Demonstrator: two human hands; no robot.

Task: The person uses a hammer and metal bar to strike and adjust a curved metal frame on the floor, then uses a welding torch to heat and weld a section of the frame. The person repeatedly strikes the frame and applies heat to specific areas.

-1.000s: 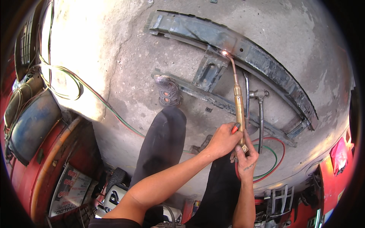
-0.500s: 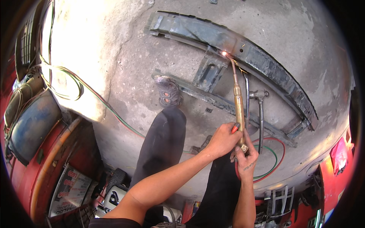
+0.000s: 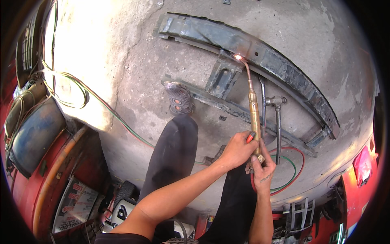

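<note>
My left hand [image 3: 239, 149] and my right hand [image 3: 264, 166] are both closed round the rear of a brass gas torch [image 3: 254, 112]. A small red-orange piece [image 3: 250, 138] shows at my left thumb; I cannot tell what it is. The torch's thin bent tip points away from me, with a bright glow where it meets the near edge of a long curved metal bumper beam [image 3: 280, 61]. That spot lies beside a metal bracket [image 3: 224, 77], which joins the beam to a straight rusty bar [image 3: 231, 109]. Red and green hoses run near my right hand.
A hammer [image 3: 278, 122] and a long metal bar tool [image 3: 263, 101] lie right of the torch across the straight bar. My shoe [image 3: 178, 97] is at that bar's left end. Coiled hoses [image 3: 75, 87] and a red vehicle body [image 3: 36, 175] are at the left.
The torch tip and its glow have shifted slightly left along the beam's edge. The flying sparks seen earlier have faded. My hands keep the same hold.
</note>
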